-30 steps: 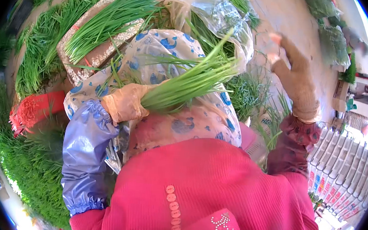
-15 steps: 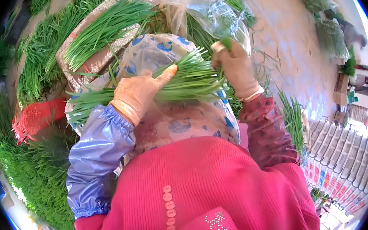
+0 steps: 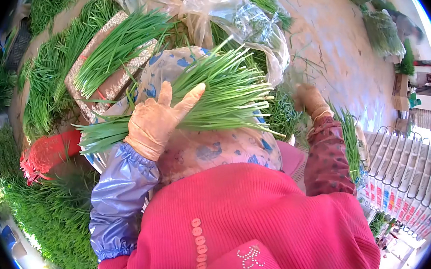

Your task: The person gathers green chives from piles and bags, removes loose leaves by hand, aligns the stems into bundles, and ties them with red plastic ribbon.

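Observation:
My left hand (image 3: 151, 123), in a pale orange glove, is on a bunch of garlic chives (image 3: 219, 91). Its thumb and one finger stand apart above the stalks, while the other fingers are hidden beneath. The pale cut ends fan out to the right, and the leaf tips stick out left of the wrist. Under the bunch, a clear plastic sheet with blue prints (image 3: 209, 152) covers my lap. My right hand (image 3: 311, 99), in a brownish glove, is off to the right, away from the bunch. Motion smears its fingers, so what they hold, if anything, does not show.
Another chive bunch (image 3: 123, 49) lies on a patterned box (image 3: 88, 92) at the left. A red mesh bag (image 3: 52, 153) sits nearer, beside heaped greens (image 3: 49, 217). Clear plastic bags (image 3: 236, 16) lie ahead. White crates (image 3: 401, 176) are stacked at the right.
My right hand has moved right and down, away from the bunch; the green piece it held no longer shows. My left thumb and finger have spread, and the stalks fan wider.

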`<act>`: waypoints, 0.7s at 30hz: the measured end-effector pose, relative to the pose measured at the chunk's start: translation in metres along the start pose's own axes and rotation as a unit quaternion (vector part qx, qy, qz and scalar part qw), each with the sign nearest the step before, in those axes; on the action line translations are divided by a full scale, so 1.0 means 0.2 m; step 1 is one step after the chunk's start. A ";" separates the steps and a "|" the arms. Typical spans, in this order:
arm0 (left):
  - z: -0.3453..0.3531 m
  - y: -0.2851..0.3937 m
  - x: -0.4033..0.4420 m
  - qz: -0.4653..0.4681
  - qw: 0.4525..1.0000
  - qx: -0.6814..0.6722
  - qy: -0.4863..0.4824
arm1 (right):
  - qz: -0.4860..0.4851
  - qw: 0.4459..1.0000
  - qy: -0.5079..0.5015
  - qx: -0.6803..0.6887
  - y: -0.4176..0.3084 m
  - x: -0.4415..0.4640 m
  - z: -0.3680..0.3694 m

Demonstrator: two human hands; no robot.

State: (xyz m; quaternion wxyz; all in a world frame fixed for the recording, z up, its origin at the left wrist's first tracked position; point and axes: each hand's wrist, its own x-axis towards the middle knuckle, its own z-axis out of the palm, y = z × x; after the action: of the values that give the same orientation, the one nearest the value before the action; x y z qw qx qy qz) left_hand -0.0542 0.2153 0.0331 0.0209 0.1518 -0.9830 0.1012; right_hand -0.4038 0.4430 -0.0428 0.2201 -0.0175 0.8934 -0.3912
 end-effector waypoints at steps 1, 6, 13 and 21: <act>0.00 -0.02 -0.01 0.004 1.000 -0.001 0.000 | -0.113 0.973 -0.072 -0.188 0.02 0.01 -0.04; -0.04 -0.02 0.01 0.012 1.000 0.021 0.006 | -0.265 0.913 -0.268 -0.158 -0.43 -0.25 0.03; -0.01 -0.02 0.02 0.012 0.998 0.035 0.057 | -0.418 0.846 -0.196 -0.268 -0.63 -0.47 0.26; 0.03 -0.04 -0.03 0.018 0.997 0.041 0.061 | -0.297 0.848 -0.049 -0.437 -0.41 -0.18 0.06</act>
State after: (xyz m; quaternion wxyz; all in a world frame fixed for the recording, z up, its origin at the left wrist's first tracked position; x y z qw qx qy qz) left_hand -0.0464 0.2085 0.0283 0.0725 0.1289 -0.9774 0.1509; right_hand -0.3773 0.3854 0.0214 0.1068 -0.3952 0.9123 -0.0051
